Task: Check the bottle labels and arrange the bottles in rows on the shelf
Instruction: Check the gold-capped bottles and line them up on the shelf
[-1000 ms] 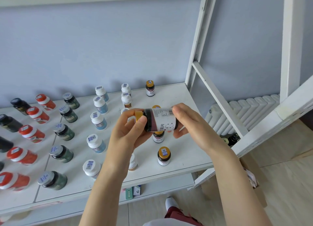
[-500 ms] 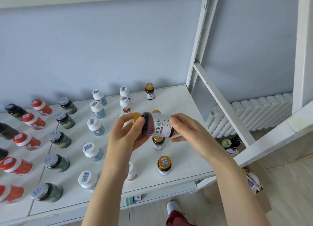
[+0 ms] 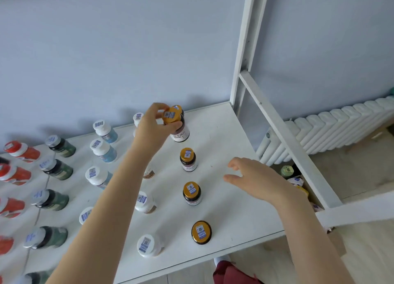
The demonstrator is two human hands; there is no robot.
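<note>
My left hand (image 3: 154, 127) grips a dark bottle with an orange cap (image 3: 178, 127) by its top, upright, just above the white shelf (image 3: 230, 147) near the back of the right-hand row. Another orange cap (image 3: 177, 108) shows right behind it. Three more orange-capped bottles (image 3: 188, 159) (image 3: 191, 193) (image 3: 201, 232) stand in a line toward the front edge. My right hand (image 3: 251, 178) hovers open over the bare right part of the shelf, holding nothing.
Rows of white-capped bottles (image 3: 147, 245), green bottles (image 3: 56, 169) and red bottles (image 3: 22, 151) fill the shelf's left side. The white shelf frame post (image 3: 245, 49) rises at the back right corner. A box with more bottles (image 3: 287, 172) sits on the floor beside a radiator (image 3: 341, 126).
Both hands held the bottle sideways with its label facing me. Now my right hand has let go and my left hand has carried the bottle upright to the back of the orange-cap row.
</note>
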